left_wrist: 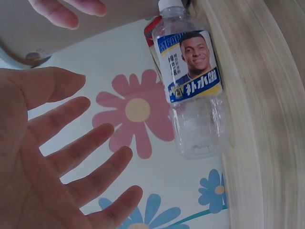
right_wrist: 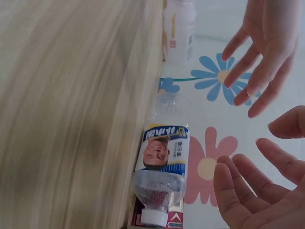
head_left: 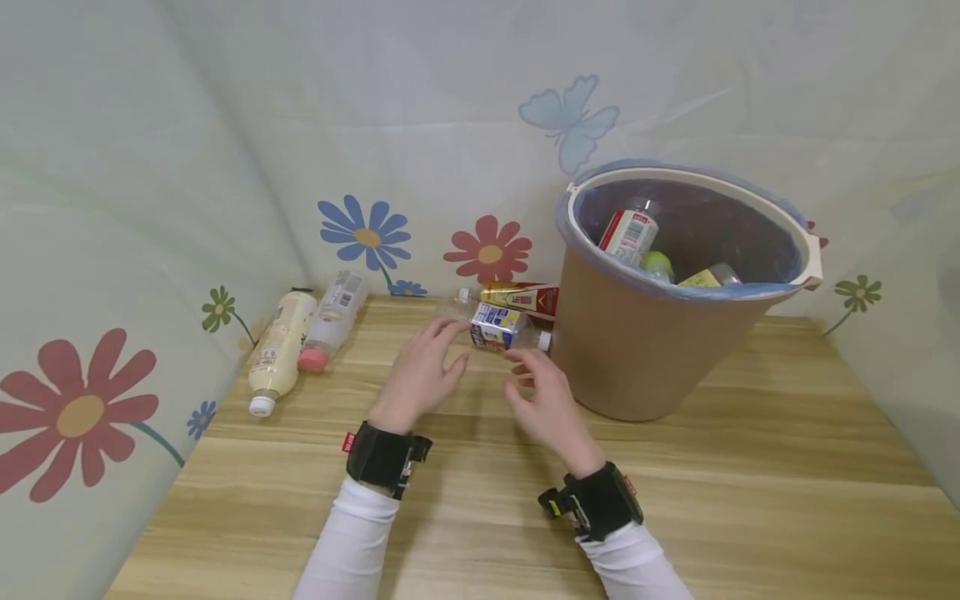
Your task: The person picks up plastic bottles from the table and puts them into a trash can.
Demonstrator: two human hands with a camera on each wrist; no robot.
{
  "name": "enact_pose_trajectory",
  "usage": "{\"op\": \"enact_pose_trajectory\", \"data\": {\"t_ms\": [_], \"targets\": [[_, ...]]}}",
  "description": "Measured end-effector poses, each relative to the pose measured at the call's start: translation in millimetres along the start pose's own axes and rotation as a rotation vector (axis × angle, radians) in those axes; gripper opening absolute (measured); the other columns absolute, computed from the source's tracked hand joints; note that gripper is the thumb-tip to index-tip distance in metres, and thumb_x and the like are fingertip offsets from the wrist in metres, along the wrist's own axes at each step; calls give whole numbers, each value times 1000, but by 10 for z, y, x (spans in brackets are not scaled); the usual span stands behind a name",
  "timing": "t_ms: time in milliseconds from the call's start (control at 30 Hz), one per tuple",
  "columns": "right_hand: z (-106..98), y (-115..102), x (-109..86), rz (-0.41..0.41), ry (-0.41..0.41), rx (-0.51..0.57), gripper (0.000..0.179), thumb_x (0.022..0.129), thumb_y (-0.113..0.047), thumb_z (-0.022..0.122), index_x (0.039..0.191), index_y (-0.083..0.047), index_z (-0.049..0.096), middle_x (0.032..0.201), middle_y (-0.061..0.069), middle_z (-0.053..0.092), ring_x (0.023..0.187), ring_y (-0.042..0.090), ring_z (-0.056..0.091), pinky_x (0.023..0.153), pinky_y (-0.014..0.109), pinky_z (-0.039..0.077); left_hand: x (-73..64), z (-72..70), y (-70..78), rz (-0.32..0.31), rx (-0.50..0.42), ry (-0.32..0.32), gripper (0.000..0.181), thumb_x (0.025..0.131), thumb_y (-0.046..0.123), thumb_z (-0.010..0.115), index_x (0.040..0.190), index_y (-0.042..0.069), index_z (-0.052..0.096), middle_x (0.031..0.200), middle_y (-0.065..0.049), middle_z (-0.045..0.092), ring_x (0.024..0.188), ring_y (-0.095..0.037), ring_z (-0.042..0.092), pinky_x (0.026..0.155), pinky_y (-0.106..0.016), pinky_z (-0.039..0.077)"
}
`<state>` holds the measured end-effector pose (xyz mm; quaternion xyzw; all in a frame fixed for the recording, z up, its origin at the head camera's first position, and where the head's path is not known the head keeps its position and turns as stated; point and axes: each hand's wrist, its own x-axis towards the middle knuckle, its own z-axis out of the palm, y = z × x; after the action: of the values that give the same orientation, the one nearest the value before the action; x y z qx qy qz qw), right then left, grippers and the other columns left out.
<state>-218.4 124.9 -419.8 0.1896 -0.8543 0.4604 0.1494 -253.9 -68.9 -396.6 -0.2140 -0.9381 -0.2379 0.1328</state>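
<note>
A clear plastic bottle with a blue, white and yellow label (head_left: 495,327) lies on its side on the table, its white cap towards the bin. My left hand (head_left: 423,367) hovers at the near left of it, fingers spread and nothing held. On the near right, by the cap end, is my right hand (head_left: 543,400), its fingers relaxed and slightly bent. Both wrist views show gaps between the fingers and the labelled bottle. Behind that bottle lies a red and gold package (head_left: 528,297), partly hidden by it.
A brown bin (head_left: 637,358) with a bluish liner stands right of the bottle. Inside are a bottle with a red-and-white label (head_left: 630,235) and other bottles. A cream-coloured bottle (head_left: 281,346) and a pink-capped bottle (head_left: 339,310) lie at the left, near the flowered curtain (head_left: 420,150).
</note>
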Motion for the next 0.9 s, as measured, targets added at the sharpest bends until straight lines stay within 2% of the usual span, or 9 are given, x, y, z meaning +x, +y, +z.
{"op": "enact_pose_trajectory", "data": {"t_ms": [100, 233, 400, 567, 733, 900], "targets": [[141, -31, 16, -14, -29, -83, 39, 81, -4, 61, 120, -3, 58, 115, 10, 58, 100, 30, 57, 84, 46, 51, -26, -42, -55, -31, 6, -19, 48, 89, 21, 61, 136, 14, 50, 138, -10, 49, 124, -31, 46, 100, -52, 39], [323, -92, 88, -57, -69, -185, 45, 81, -8, 62, 125, -4, 55, 121, 10, 53, 109, 27, 52, 91, 48, 46, -66, -83, -130, -33, 11, -16, 49, 89, 20, 61, 136, 14, 50, 137, -12, 49, 124, -31, 45, 98, -53, 40], [446, -108, 257, -124, -72, -277, 53, 80, -7, 64, 131, -4, 51, 126, 18, 48, 113, 32, 46, 94, 49, 44, -126, -140, -224, -29, 7, -13, 48, 89, 19, 61, 135, 10, 51, 134, -14, 51, 123, -31, 46, 97, -52, 42], [489, -39, 502, -154, -117, -403, 63, 80, -11, 66, 138, -4, 43, 138, 27, 37, 124, 42, 36, 101, 56, 37, -175, -220, -355, -72, -23, -47, 49, 89, 19, 62, 135, 6, 50, 134, -16, 50, 122, -34, 47, 101, -50, 40], [532, 56, 757, -95, -227, -550, 72, 80, -17, 65, 145, -10, 34, 146, 29, 23, 135, 47, 19, 105, 62, 27, -210, -313, -467, -115, -47, -83, 50, 90, 22, 60, 137, 6, 48, 137, -18, 47, 124, -36, 45, 103, -51, 37], [532, 124, 903, 48, -271, -664, 79, 80, -24, 65, 149, -15, 27, 150, 28, 16, 137, 48, 12, 109, 61, 19, -217, -350, -503, -125, -42, -114, 51, 92, 26, 57, 139, 8, 46, 140, -18, 45, 126, -35, 42, 105, -51, 35]]}}
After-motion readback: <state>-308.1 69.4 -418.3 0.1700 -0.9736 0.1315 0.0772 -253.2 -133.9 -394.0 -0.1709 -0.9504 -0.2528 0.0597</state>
